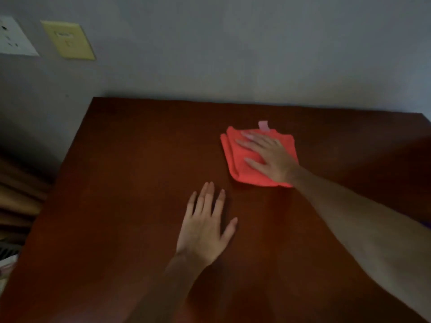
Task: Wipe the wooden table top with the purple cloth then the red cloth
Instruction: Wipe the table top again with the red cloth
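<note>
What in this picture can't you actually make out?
- Purple cloth: only a dim purple sliver at the right edge of the head view, behind the right forearm; unsure.
- Red cloth: its middle is hidden under the right hand.
- Table: near and right parts are cut off by the frame.
- Wall plates: too blurred to read.

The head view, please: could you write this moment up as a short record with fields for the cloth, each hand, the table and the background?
cloth: red cloth, folded, lying flat on the far right part of the top, pale tag at its far edge
right hand: right hand pressed flat on the cloth, fingers spread
left hand: left hand flat on bare wood, nearer than the cloth, apart from it
table: wooden table top, dark reddish brown
background: grey wall with a yellow plate and a white plate
purple cloth: only a purplish sliver shows at the right edge; cannot confirm
</note>
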